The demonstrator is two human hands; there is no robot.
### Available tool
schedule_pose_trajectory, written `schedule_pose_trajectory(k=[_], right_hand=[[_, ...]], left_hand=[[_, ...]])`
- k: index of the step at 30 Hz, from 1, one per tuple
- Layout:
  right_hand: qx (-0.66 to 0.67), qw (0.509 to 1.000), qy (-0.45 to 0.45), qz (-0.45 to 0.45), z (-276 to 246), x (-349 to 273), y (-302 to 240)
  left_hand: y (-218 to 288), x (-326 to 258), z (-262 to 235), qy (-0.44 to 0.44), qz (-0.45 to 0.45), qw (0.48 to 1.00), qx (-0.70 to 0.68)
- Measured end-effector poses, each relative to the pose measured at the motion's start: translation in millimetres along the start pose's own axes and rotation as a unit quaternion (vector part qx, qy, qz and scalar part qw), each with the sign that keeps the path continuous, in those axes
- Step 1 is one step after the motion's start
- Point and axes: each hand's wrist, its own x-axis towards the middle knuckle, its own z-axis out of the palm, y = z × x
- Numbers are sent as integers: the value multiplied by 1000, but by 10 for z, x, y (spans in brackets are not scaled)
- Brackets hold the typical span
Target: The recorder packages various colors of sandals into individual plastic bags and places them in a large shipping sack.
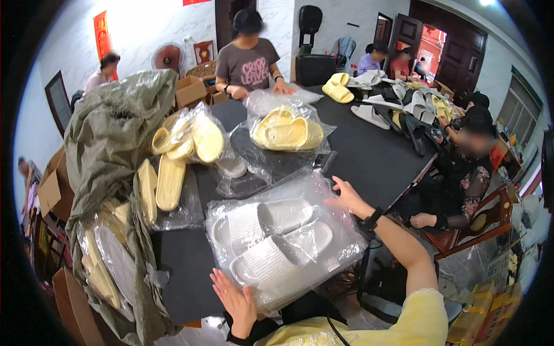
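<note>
A pair of white slippers point(271, 262) lies in front of me on a stack of clear plastic bags point(340, 248); I cannot tell whether they are inside the top bag or on it. My left hand point(235, 299) rests at the near left edge of the plastic, its fingers stretched out and a ring on one. Over at the far right corner, my right hand point(349, 199) touches or hovers over the plastic with its fingers apart. Neither hand grips anything. Beyond them sit bagged yellow slippers point(288, 131) and a dark bagged slipper point(254, 153).
A large olive woven sack point(115, 127) stands left, with bagged slippers at its opening. Yellow slippers point(171, 181) lie beside it. A person point(248, 63) handles plastic bags across the black table point(369, 150). Slippers are heaped at the far right point(404, 98); another person point(467, 167) sits right.
</note>
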Motion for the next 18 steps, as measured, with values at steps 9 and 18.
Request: schedule_pose_trajectory(k=[9,18], right_hand=[[184,981,-39,-39,-13,520,-572],[260,955,-126,66,-125,245,-150]], left_hand=[[-28,-91,-57,-55,13,996,63],[98,-37,-72,-78,53,992,88]])
